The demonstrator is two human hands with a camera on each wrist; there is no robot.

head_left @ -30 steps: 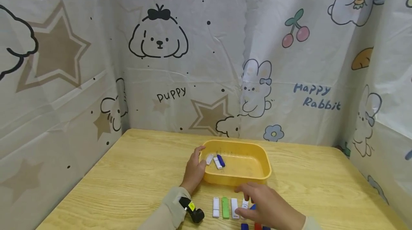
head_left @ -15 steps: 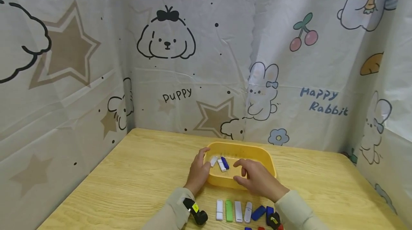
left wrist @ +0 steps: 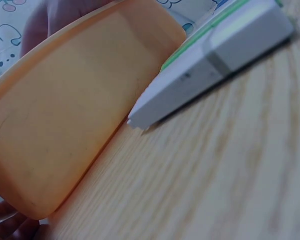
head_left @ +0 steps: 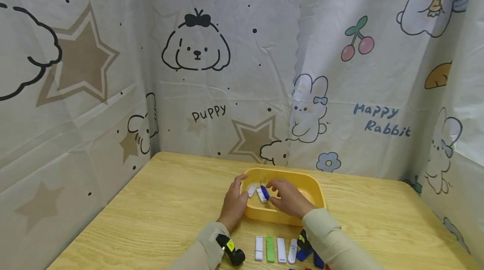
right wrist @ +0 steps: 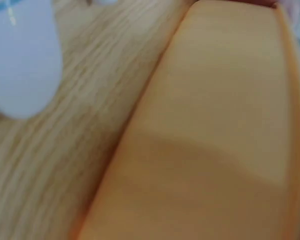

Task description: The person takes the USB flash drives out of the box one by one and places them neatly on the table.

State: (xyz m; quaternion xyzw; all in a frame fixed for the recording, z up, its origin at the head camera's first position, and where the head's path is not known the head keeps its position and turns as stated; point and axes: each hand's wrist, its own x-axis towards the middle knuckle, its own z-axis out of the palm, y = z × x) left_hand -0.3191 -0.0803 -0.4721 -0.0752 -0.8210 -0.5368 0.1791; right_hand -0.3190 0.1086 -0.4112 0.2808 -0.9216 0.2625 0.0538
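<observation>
My left hand (head_left: 233, 207) grips the left side of a yellow plastic bin (head_left: 277, 217), its thumb near the front rim. Some of its fingers show at the bin's lower corner in the left wrist view. My right hand (head_left: 290, 198) reaches over the front rim into the bin, thumb and forefinger apart beside a blue USB flash drive (head_left: 264, 192). Whether a fingertip touches that drive is too small to tell. Left of it in the bin lie a white drive (head_left: 261, 195) and another white drive (head_left: 251, 190).
Before the bin, a row on the wooden table (head_left: 162, 219) holds a white drive (head_left: 259, 248), a green drive (head_left: 270, 249), two more white ones and blue ones. The right sleeve (head_left: 329, 228) partly covers the row. A patterned curtain (head_left: 211, 93) surrounds the table.
My right hand has moved from above the row on the table up into the bin, then left to the blue drive. My left hand stays on the bin.
</observation>
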